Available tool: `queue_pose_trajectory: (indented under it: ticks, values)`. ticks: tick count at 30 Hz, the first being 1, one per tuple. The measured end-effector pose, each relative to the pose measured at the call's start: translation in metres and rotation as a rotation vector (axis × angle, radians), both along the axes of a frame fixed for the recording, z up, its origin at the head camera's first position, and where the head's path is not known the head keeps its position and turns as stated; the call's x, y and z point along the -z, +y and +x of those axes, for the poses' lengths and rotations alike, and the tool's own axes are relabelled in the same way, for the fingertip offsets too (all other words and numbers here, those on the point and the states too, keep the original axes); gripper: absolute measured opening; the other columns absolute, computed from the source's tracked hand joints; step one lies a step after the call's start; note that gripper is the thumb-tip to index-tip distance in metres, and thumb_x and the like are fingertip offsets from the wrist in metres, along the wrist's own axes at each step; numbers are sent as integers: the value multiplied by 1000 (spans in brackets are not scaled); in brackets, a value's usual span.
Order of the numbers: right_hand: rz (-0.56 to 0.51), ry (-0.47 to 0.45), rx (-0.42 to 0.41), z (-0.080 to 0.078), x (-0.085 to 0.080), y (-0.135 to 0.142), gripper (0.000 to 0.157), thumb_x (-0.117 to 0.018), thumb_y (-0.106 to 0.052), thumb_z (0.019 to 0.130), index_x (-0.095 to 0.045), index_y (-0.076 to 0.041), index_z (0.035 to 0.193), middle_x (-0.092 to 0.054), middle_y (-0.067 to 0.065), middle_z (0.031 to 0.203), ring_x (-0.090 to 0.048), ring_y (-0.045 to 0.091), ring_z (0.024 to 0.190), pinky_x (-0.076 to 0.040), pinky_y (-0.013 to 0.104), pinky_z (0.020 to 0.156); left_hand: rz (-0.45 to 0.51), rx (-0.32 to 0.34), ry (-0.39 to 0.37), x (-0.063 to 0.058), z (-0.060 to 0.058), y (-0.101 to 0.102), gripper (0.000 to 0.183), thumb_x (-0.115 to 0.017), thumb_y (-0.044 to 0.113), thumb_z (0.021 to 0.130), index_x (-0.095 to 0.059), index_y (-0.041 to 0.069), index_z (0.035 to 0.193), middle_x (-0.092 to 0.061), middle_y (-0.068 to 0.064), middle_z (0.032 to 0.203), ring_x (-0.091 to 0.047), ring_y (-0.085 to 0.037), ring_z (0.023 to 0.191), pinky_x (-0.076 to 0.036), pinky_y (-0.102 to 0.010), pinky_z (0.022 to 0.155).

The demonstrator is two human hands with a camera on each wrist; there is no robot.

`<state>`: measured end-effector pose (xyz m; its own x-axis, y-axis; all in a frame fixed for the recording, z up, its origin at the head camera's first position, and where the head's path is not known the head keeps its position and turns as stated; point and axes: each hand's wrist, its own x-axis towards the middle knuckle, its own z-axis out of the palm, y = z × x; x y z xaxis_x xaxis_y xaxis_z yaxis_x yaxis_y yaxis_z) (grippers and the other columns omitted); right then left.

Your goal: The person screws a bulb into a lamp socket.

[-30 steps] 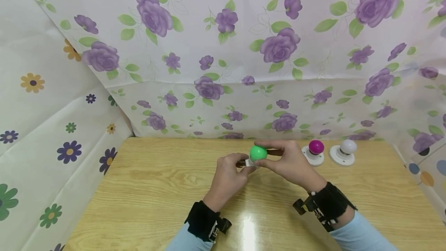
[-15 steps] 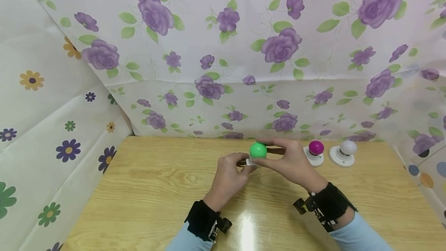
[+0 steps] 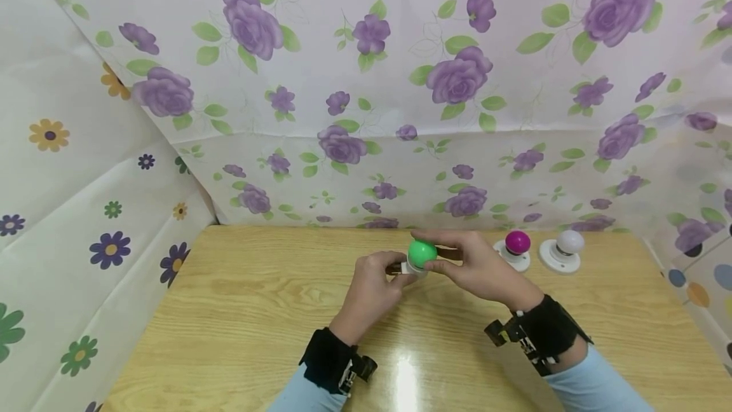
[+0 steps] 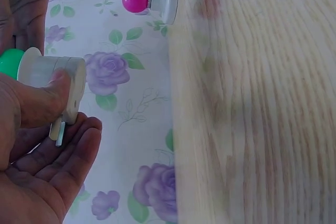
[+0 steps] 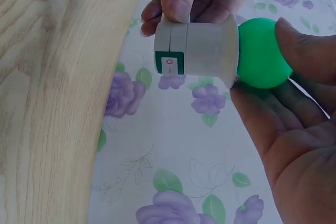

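Observation:
My left hand (image 3: pixel 374 288) grips a white plug-in lamp socket (image 5: pixel 207 48) above the table, its thumb pressed on the socket's side. A green-edged rocker switch (image 5: pixel 169 62) shows on that socket in the right wrist view. Metal plug prongs (image 4: pixel 61 134) stick out of its base in the left wrist view. Seated in the socket's flared end is a round green light bulb (image 3: pixel 422 253). My right hand (image 3: pixel 474 269) holds this bulb, thumb on one side and fingers on the other. The bulb's threaded end is hidden inside the socket.
Toward the right back of the wooden table (image 3: pixel 257 323), a magenta bulb (image 3: pixel 517 242) stands in a round white base (image 3: pixel 519 264). Beside it a white bulb (image 3: pixel 570 241) sits in a similar base (image 3: pixel 559 262). Flowered sheeting (image 3: pixel 343 183) rises behind the table.
The right thumb has shifted slightly to the right along the green bulb, and the right wrist has turned a little. The left hand keeps its grip on the socket in about the same place.

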<state>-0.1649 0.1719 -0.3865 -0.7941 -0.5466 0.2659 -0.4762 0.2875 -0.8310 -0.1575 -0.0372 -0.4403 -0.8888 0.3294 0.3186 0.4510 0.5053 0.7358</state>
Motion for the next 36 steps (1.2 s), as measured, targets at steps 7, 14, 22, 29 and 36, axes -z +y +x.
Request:
queue_pose_trajectory:
  ticks: [7,14,22,29,36]
  values:
    - [-20,-32,56,12,-19,-7,44,-68,-8,83,-59,-18,124,-55,-1,126,-51,17,113,-45,30,85,-2,-12,2,1,0,0,24,-71,21,83,-67,15,105,-64,7,98,-58,-2,87,-48,-22,74]
    - [-34,-1,111,19,-24,-10,40,-70,-8,81,-62,-17,120,-58,0,122,-55,15,108,-47,30,82,5,-14,12,0,3,1,22,-71,22,83,-67,14,104,-64,7,96,-58,-3,85,-49,-24,72]
    - [-52,53,160,16,-15,-11,38,-71,-11,81,-63,-12,118,-60,3,118,-58,21,103,-48,30,79,-8,-28,48,0,2,4,20,-70,21,84,-68,14,103,-64,8,95,-57,0,83,-49,-22,71]
    - [-92,133,223,5,6,-12,38,-74,-24,79,-65,-14,115,-62,-2,112,-60,14,98,-49,30,77,10,-42,67,0,1,7,17,-70,21,84,-68,13,99,-63,9,90,-56,2,78,-49,-22,68]
    - [-70,209,255,4,8,-16,39,-75,-26,78,-66,-12,113,-63,-3,109,-61,12,94,-49,28,74,12,-67,68,1,3,7,16,-70,20,84,-68,13,98,-63,8,89,-56,1,77,-47,-17,66]
